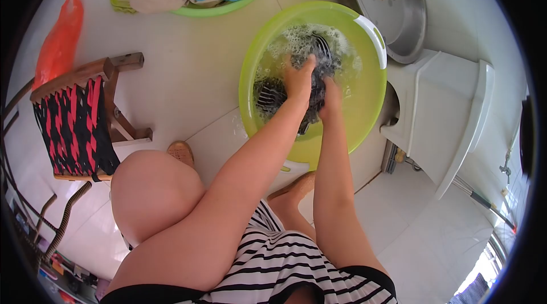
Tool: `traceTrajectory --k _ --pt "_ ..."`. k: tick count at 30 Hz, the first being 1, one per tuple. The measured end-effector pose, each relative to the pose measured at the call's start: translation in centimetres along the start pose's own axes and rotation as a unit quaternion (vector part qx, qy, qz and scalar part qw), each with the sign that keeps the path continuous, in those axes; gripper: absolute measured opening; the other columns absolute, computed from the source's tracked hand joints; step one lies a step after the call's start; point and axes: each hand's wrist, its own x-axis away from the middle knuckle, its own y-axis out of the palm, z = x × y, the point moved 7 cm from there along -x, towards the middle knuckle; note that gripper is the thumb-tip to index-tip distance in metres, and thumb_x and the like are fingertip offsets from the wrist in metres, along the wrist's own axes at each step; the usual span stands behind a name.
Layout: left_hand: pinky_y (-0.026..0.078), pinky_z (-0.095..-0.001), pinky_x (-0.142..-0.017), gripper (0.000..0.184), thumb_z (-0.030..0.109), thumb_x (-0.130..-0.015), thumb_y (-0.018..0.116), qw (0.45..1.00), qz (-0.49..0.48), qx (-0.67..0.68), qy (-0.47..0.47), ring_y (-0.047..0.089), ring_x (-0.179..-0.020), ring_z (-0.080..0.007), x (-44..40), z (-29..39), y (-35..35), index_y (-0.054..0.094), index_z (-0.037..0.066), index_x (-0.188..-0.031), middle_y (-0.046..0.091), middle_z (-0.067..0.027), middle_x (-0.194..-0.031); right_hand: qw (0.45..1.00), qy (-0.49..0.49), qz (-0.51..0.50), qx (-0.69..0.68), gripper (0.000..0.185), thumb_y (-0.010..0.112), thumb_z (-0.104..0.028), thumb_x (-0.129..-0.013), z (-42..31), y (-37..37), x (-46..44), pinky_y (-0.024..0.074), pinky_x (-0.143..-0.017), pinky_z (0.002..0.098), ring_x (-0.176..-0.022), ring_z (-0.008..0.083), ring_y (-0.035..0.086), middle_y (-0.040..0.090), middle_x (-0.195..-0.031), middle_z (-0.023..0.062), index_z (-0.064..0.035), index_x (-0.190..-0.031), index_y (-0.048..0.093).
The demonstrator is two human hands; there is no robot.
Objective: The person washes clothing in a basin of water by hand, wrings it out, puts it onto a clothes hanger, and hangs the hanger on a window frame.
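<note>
A dark wet garment with white stripes (320, 67) lies bunched in sudsy water inside a green basin (367, 113). My left hand (299, 80) is closed on the cloth, thumb raised on top and fingers partly hidden by fabric and foam. Close beside it, my right hand (331, 98) grips the same garment from the right side; it is slightly blurred and its fingertips are hidden. Another striped part of the cloth spreads to the left of my hands in the water.
A second green tub (228, 10) holding blue and beige cloth stands at the top. To the left is a wooden stool with a woven seat (71, 127), near a red plastic bag (60, 42). A metal basin (399, 13) and a white cabinet (436, 116) flank the right side.
</note>
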Motion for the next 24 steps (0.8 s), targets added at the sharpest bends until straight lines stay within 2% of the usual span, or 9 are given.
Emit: traceTrajectory --k 1,5,7,10,11,14,16,18,24 --pt "0.033 -0.0448 -0.109 0.078 0.034 -0.083 0.072 0.993 -0.059 0.056 -0.088 0.041 -0.131 -0.0377 0.7 0.0 0.7 0.037 -0.005 -0.141 0.042 -0.0253 -0.140 0.998 0.069 -0.001 -0.005 0.062 0.070 -0.022 -0.085 -1.1 -0.6 3.3 0.0436 -0.097 0.0364 -0.119 0.0253 0.053 0.053 -0.130 0.0197 0.0064 -0.134 0.045" --pt "0.043 -0.0392 -0.100 0.076 0.040 -0.086 0.071 0.882 -0.265 0.309 -0.236 0.048 -0.126 -0.0294 1.2 -2.8 4.4 0.039 0.000 -0.141 0.039 -0.0209 -0.143 0.993 -0.107 -0.030 0.042 0.047 0.071 -0.020 -0.086 -6.3 -1.0 10.9 0.0497 -0.084 0.0287 -0.094 0.0207 0.063 0.065 -0.113 0.0128 0.0035 -0.123 0.054" --pt "0.050 -0.0334 -0.090 0.066 0.043 -0.088 0.067 0.866 -0.341 0.245 -0.273 0.056 -0.114 -0.0231 0.0 -7.1 7.1 0.046 0.003 -0.136 0.049 -0.0163 -0.136 0.961 -0.210 -0.082 0.161 0.040 0.070 -0.020 -0.087 -9.5 1.4 16.6 0.0509 -0.079 0.0305 -0.088 0.0212 0.065 0.068 -0.107 0.0145 0.0003 -0.119 0.059" --pt "0.050 -0.0322 -0.085 0.055 0.044 -0.091 0.061 0.922 -0.349 -0.098 -0.139 0.060 -0.106 -0.0226 1.8 -4.0 8.5 0.053 0.003 -0.126 0.057 -0.0132 -0.123 0.895 -0.371 -0.093 0.232 0.027 0.070 -0.015 -0.085 -10.1 3.2 15.1 0.0517 -0.071 0.0326 -0.073 0.0246 0.066 0.066 -0.092 0.0189 -0.0009 -0.107 0.064" --pt "0.051 -0.0318 -0.083 0.052 0.044 -0.091 0.060 0.914 -0.337 -0.210 -0.086 0.061 -0.103 -0.0224 1.8 -2.8 8.8 0.056 0.003 -0.122 0.060 -0.0122 -0.118 0.884 -0.371 -0.100 0.267 0.029 0.066 -0.015 -0.087 -9.5 3.1 14.7 0.0512 -0.072 0.0344 -0.077 0.0254 0.065 0.066 -0.095 0.0186 -0.0010 -0.112 0.060" --pt "0.041 -0.0414 -0.097 0.048 0.044 -0.092 0.059 0.923 -0.250 0.229 -0.180 0.052 -0.118 -0.0274 -1.1 -5.0 4.1 0.058 0.005 -0.120 0.057 -0.0151 -0.124 0.900 -0.332 -0.004 0.284 0.034 0.058 -0.013 -0.091 -5.7 -1.6 7.2 0.0500 -0.074 0.0350 -0.082 0.0255 0.064 0.064 -0.098 0.0205 0.0015 -0.120 0.052" --pt "0.038 -0.0459 -0.100 0.049 0.044 -0.092 0.061 0.983 -0.159 0.070 -0.067 0.051 -0.117 -0.0308 1.8 4.1 -0.2 0.057 0.004 -0.119 0.057 -0.0162 -0.122 0.896 -0.307 0.022 0.319 0.036 0.055 -0.013 -0.091 -4.5 -6.5 4.7 0.0496 -0.075 0.0349 -0.083 0.0256 0.064 0.063 -0.099 0.0217 0.0023 -0.123 0.049" --pt "0.039 -0.0450 -0.100 0.046 0.042 -0.093 0.060 0.987 -0.118 0.090 -0.054 0.051 -0.117 -0.0299 1.0 3.6 -0.3 0.058 0.006 -0.122 0.055 -0.0157 -0.124 0.912 -0.115 -0.037 0.393 0.041 0.055 -0.016 -0.091 -1.9 -9.1 3.9 0.0484 -0.080 0.0341 -0.089 0.0258 0.062 0.062 -0.102 0.0228 0.0036 -0.125 0.045" --pt "0.033 -0.0506 -0.110 0.063 0.049 -0.093 0.056 0.959 -0.178 -0.184 0.122 0.032 -0.139 -0.0366 0.0 2.0 0.8 0.041 0.015 -0.144 0.033 -0.0173 -0.150 0.929 -0.160 -0.152 0.296 0.081 0.061 -0.041 -0.091 -0.6 -6.6 3.1 0.0363 -0.107 0.0404 -0.129 0.0390 0.045 0.039 -0.141 0.0318 0.0011 -0.148 0.022"
